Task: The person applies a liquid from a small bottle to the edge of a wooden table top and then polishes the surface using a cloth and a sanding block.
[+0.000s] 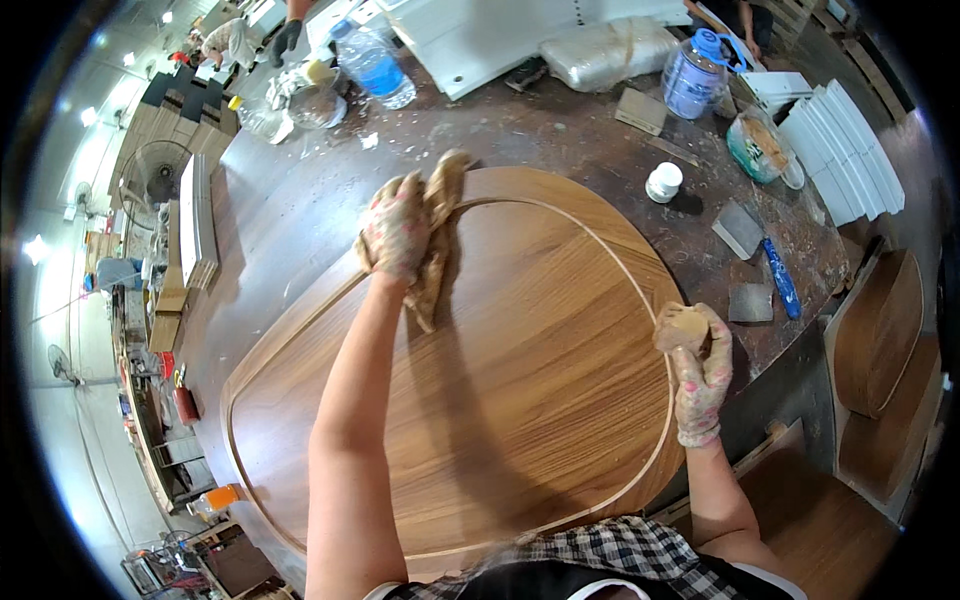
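Note:
A large rounded wood-grain panel (pixel 530 350) lies in front of me, with a pale line curving around inside its edge. My left hand (pixel 393 228), in a stained, pink-spotted glove, is closed on a crumpled brown cloth (pixel 436 265) at the panel's far edge. At the right edge, my gloved right hand (pixel 705 372) grips a small brown-stained piece with a flat tan face (pixel 684 324); its exact kind is unclear. The fingers of that hand curl around the piece over the pale line.
On the dark worktable (pixel 560 140) stand a white bottle (pixel 664 182), a tub of brown paste (pixel 757 147) and large water bottles (pixel 375 68). Sanding blocks (pixel 739 230) lie near a blue-handled tool (pixel 781 279). Wrapped bundles and white panels sit farther back, where other people work.

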`<state>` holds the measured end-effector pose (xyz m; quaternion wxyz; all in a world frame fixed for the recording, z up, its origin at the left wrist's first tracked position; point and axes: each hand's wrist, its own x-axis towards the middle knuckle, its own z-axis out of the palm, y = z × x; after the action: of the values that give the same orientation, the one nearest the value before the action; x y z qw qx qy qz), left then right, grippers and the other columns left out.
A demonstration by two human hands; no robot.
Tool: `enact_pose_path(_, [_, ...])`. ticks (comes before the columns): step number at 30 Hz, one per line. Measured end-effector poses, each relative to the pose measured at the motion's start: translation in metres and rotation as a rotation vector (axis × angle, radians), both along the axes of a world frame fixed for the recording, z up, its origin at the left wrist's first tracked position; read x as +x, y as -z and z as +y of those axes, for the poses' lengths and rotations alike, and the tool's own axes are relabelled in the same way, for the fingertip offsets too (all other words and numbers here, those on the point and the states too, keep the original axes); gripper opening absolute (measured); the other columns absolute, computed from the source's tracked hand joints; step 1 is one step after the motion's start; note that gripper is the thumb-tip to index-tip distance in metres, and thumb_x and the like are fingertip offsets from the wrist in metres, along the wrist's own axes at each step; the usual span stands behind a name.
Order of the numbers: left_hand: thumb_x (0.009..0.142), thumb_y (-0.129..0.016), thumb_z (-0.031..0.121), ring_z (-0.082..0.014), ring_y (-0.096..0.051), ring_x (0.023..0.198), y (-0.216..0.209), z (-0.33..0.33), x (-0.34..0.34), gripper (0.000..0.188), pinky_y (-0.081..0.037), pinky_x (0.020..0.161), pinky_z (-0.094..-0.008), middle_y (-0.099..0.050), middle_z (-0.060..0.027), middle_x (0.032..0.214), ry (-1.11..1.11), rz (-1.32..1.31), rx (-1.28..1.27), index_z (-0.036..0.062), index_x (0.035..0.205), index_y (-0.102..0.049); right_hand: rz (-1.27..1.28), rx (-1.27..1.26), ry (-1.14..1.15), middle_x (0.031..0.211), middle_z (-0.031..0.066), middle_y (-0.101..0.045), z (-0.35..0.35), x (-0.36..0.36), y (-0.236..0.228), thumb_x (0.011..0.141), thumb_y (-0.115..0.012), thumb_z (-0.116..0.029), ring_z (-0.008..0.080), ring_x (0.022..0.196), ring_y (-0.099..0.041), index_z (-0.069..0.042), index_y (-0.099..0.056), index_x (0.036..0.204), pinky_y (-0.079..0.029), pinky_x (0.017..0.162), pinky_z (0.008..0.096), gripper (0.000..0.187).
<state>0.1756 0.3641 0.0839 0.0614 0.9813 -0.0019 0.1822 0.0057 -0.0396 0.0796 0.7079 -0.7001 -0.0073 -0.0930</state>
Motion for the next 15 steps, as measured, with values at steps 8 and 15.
enact_pose_path(8, [0.084,-0.065,0.026,-0.0311,-0.063,0.109,-0.01,-0.194,0.03,0.034,-0.05,0.091,-0.0443,-0.067,-0.0103,0.115,0.414,-0.101,-0.074,0.0128,0.115,-0.067,0.021,0.058,0.089,0.134,0.0099,-0.049,0.002,0.001,-0.006,0.091,-0.059,-0.002,0.0196,0.122,-0.05,-0.002,-0.042,0.142,-0.039,0.109,0.037,0.054])
enact_pose_path(15, [0.066,-0.078,0.027,-0.0295,-0.057,0.123,-0.031,-0.279,-0.067,0.061,-0.045,0.101,-0.0468,-0.063,-0.0091,0.126,0.885,0.291,-0.169,0.0136,0.124,-0.062,-0.131,0.027,0.248,0.137,0.0145,-0.046,0.0,-0.001,-0.005,0.094,-0.061,-0.009,0.024,0.124,-0.049,0.001,-0.038,0.143,-0.039,0.109,0.0391,0.055])
